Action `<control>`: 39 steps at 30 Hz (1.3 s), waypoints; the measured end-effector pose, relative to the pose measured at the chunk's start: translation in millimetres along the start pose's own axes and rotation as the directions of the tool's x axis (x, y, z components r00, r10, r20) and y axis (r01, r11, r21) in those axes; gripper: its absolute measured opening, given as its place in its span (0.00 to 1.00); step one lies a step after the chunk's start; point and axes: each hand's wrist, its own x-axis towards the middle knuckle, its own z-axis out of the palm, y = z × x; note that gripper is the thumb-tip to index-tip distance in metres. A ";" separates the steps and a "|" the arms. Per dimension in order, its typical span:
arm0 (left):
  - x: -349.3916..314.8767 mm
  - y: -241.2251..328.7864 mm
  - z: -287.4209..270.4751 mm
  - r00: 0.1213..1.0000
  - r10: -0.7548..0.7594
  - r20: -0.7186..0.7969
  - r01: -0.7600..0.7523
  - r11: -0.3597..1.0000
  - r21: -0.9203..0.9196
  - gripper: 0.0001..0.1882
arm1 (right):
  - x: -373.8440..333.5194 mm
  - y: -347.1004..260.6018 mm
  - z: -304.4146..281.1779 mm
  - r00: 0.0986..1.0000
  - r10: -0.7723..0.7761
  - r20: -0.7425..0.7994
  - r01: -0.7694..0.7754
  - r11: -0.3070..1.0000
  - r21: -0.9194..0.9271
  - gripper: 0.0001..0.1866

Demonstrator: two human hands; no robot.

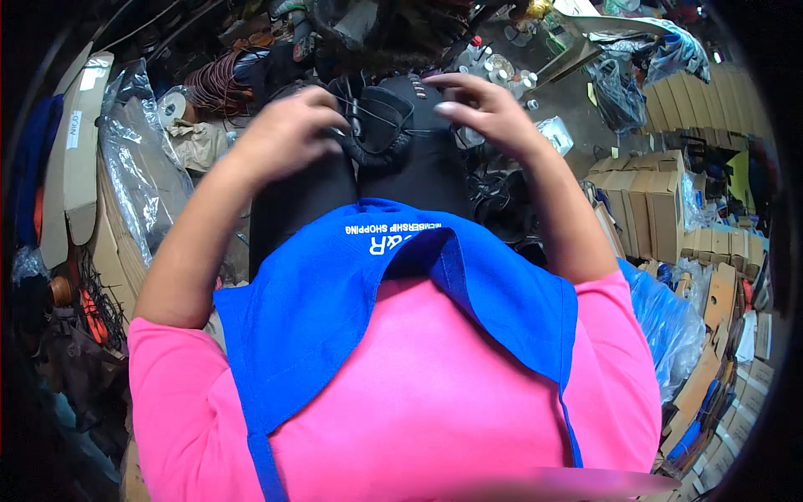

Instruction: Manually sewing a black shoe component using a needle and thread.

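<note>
Pink shirt brightly lit; the rest dimmer. Glare noted on clear plastic sheeting. Left hand blurred. Cardboard at right bends toward the blackened rim. Detail on the black trousers appears lost in shadow.

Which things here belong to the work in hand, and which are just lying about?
Work in hand:
- black item with rounded opening, kind unclear
- left hand, close beside it
- right hand, thumb and forefinger apart

Seemingly lying about:
- white bottles
- reddish-brown cord coil
- cardboard stack
- clear plastic sheet
</note>
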 end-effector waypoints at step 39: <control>18.3 45.1 63.6 0.985 0.129 -0.114 -0.104 0.973 0.206 0.16 | 3.8 -2.3 39.9 0.909 -0.338 -0.245 0.106 0.754 -0.648 0.20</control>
